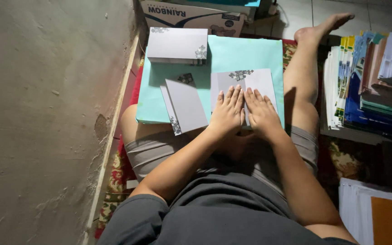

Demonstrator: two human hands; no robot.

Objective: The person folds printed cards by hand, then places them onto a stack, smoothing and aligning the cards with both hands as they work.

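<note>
Person sits on the floor, a teal board point(250, 52) across the lap as the work surface. Both hands flat, fingers spread a little, gripping nothing: left hand point(228, 113) and right hand point(262, 114) lie side by side, pressing down on a pale grey card point(259, 81) with a floral corner print, at the board's near right part. The card looks light, thin and fairly stiff, likely to slide on the smooth board and crease if bent; best taken by a free edge or corner, top edge is uncovered. Left of it on the board, a folded grey card point(187, 105) overhangs the near edge. At the board's far left a stack of the same cards point(177, 44). Beyond the board's right edge, a bare leg, then piled paper stock point(368, 81). Wall close on the left; little free room.
</note>
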